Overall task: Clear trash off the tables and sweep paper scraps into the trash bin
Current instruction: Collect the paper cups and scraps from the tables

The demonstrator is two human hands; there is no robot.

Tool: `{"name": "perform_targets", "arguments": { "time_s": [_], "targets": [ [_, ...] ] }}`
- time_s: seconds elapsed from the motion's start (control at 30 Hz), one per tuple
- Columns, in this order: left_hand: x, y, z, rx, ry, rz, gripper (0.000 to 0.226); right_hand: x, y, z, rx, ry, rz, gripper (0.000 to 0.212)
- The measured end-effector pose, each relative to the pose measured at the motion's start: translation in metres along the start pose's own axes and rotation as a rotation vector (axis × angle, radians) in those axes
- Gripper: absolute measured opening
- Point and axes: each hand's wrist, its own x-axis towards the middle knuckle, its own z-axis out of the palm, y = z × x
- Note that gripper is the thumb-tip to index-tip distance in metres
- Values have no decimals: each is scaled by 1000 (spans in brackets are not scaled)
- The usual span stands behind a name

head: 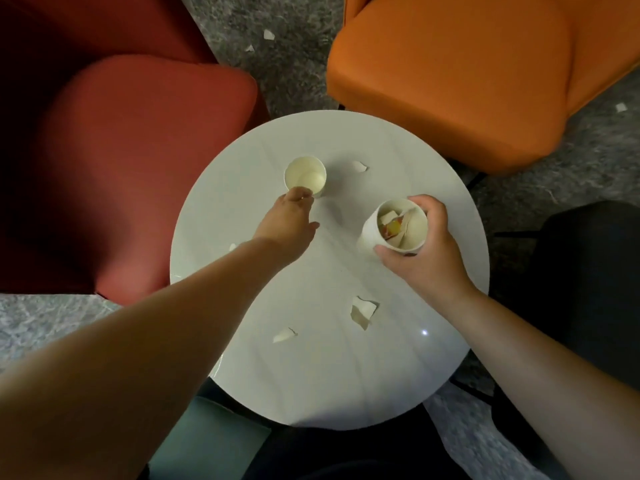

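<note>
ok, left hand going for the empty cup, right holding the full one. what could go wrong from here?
1. The cup of scraps in the right hand is tilted, so paper could spill back onto the table.
2. The left hand reaches the empty cup at its near side and may tip it.
3. Floor scraps between the chairs are easily missed.

A dark red armchair (114, 174) stands off to the left of the left hand, and an orange armchair (460, 77) sits beyond the right hand, up and to the right. A black seat (585, 271) is out past the right hand's wrist side. Grey mottled carpet (291, 64) shows between the chairs, far beyond both hands.
</note>
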Motion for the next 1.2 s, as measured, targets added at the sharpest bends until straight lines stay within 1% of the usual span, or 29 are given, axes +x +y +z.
{"name": "perform_targets", "arguments": {
  "time_s": [0.1, 0.2, 0.3, 0.4, 0.5, 0.6, 0.7, 0.83, 0.9, 0.97, 1.03, 1.2],
  "targets": [
    [-22, 4, 7, 22, -58, 43, 47, 4, -10, -7, 14, 32, -31, 75],
    [-48, 19, 14, 77, -146, 161, 44, 6, -17, -13, -8, 33, -58, 78],
    [-66, 34, 24, 124, -184, 238, 41, 4, -20, -20, -41, 35, -82, 79],
    [-71, 38, 30, 132, -194, 223, 39, 0, -20, -26, -69, 51, -97, 79],
    [-73, 37, 33, 134, -192, 247, 37, -3, -23, -31, -66, 63, -111, 79],
    [-80, 31, 32, 93, -123, 254, 36, -6, -33, -33, -52, 59, -139, 79],
    [-90, 19, 30, -26, -6, 164, 38, -8, -44, -28, -42, 23, -168, 79],
    [-102, -13, 26, -118, 217, -82, 30, -7, -45, -13, -52, -99, -135, 81],
    [-107, -32, 25, -144, 296, -213, 31, -5, -38, -2, -70, -136, -120, 81],
    [-110, -49, 24, -192, 333, -311, 38, -2, -29, 9, -108, -140, -107, 81],
    [-109, -63, 24, -233, 333, -377, 43, 0, -18, 20, -143, -138, -82, 80],
    [-98, -83, 30, -303, 318, -452, 45, 3, 9, 38, -192, -181, -31, 78]
  ]
}}
